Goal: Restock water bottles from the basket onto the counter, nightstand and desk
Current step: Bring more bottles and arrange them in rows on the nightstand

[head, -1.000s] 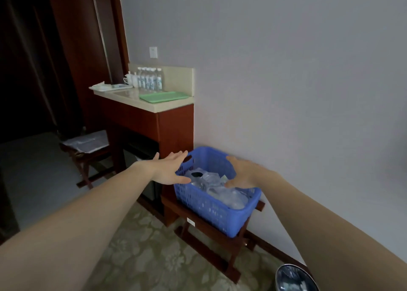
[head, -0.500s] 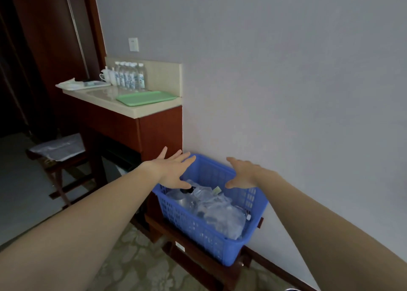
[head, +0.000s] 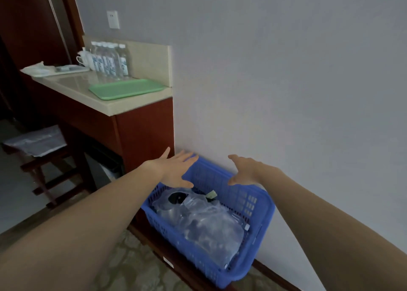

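A blue plastic basket [head: 259,229] sits on a low wooden rack by the wall. Inside lies a clear plastic-wrapped pack of water bottles [head: 204,220]. My left hand [head: 176,169] hovers over the basket's far left corner, fingers straight and spread, holding nothing. My right hand [head: 244,171] hovers over the far rim with fingers relaxed, also holding nothing. On the beige counter [head: 72,86] at the upper left, several water bottles [head: 110,59] stand in a row against the backsplash.
A green tray [head: 125,88] lies on the counter's near end. White cups [head: 84,58] and a small tray stand behind the bottles. A wooden luggage rack [head: 44,158] with a grey sheet stands at left. The grey wall runs close along the right.
Both hands have lifted from inside the basket to above its far rim and spread apart. The view has moved closer, so the basket sits lower in the frame.
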